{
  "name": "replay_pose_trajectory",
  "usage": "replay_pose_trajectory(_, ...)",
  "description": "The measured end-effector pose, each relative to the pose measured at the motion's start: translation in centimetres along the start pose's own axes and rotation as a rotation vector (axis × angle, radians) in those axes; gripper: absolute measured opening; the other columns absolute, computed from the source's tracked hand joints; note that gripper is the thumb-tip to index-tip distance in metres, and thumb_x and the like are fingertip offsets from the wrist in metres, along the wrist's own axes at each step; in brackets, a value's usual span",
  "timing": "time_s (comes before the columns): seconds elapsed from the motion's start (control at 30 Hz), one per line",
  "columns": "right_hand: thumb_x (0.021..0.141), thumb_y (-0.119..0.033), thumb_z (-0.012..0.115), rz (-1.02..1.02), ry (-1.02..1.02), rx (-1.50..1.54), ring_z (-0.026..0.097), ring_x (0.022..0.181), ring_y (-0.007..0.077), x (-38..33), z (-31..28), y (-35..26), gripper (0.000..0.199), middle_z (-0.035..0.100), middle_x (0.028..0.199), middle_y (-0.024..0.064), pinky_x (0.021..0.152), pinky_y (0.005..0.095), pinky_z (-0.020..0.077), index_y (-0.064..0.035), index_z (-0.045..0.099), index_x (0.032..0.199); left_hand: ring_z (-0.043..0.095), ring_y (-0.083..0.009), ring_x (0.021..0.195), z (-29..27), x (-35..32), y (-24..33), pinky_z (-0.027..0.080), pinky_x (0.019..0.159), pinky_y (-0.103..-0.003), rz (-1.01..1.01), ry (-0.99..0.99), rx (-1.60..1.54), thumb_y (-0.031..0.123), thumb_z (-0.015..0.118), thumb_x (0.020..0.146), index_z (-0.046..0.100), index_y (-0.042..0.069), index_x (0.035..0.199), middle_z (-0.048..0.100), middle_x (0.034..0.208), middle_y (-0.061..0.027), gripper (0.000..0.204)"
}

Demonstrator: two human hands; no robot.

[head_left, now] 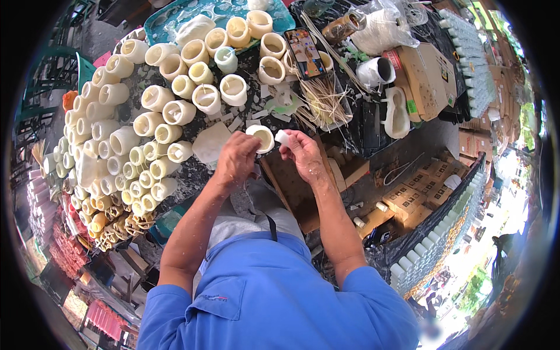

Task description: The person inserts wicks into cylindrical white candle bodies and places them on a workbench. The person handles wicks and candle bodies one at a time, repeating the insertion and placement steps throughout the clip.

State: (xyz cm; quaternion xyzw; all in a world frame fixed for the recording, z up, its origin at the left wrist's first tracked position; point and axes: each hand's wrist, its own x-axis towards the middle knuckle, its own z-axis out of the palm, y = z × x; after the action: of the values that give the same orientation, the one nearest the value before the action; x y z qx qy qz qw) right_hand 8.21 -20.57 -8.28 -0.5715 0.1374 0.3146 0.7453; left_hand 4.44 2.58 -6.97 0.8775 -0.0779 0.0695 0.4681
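a: main piece, and where?
b: one cream cup (263, 139), wax-like, open-mouthed; in the person's hands, by the near edge of the table (135, 81).

a: hold?
b: left hand (236, 156): fingers curled, closed on the cup's left side. right hand (301, 153): thumb and fingertips pinched on a small white piece (282, 138), just beside the cup; whether the two pieces touch, cannot tell.

a: handling?
b: cup judged light, stiff, slightly slick, apt to chip at the lip. best taken round the outer wall, lightly, without squeezing the rim. white piece: probably light too; suits a fingertip pinch at its sides.

a: surroundings?
b: many similar cups (179, 112), to the left; one phone (306, 53), beyond the hands; thin sticks (326, 106), one bundle.
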Motion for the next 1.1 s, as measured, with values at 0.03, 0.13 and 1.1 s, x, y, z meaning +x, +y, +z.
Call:
replay_pose_trajectory(0.03, 0.114, -0.02, 0.064, -0.021, -0.013, 0.003, 0.068, 0.09, 0.0098, -0.5, 0.3, -0.2, 0.029, 0.072, 0.106, 0.0043, 0.079, 0.0264, 0.0583, 0.0005, 0.067, 0.134, 0.072, -0.0347, 0.093, -0.2, 0.2, -0.2, 0.059, 0.083, -0.043, -0.023, 0.025, 0.006, 0.003, 0.078, 0.092, 0.078, 0.001, 0.106, 0.077, 0.098, -0.014, 0.014)
replay_pose_trajectory(0.13, 0.106, -0.013, 0.075, -0.048, -0.007, -0.103, 0.069, 0.089, 0.0085, -1.4, 1.6, -1.4, 0.027, 0.074, 0.105, 0.0044, 0.079, 0.0272, 0.0593, 0.0006, 0.069, 0.129, 0.075, -0.0345, 0.09, -0.9, 0.8, -0.4, 0.06, 0.08, -0.042, -0.089, 0.034, -0.011, 0.001, 0.077, 0.094, 0.079, 0.0, 0.106, 0.077, 0.095, -0.0154, 0.012)
replay_pose_trajectory(1.1, 0.093, 0.001, 0.081, -0.8, 0.28, -0.93, 0.078, 0.088, 0.0291, -3.5, 7.0, -1.7, 0.022, 0.077, 0.107, 0.0157, 0.076, 0.0362, 0.0624, 0.0017, 0.074, 0.114, 0.073, -0.0171, 0.077, -3.2, 5.8, 0.2, 0.058, 0.076, -0.034, -0.48, -0.325, -0.249, 0.011, 0.079, 0.095, 0.081, -0.003, 0.109, 0.081, 0.09, -0.0134, 0.02)
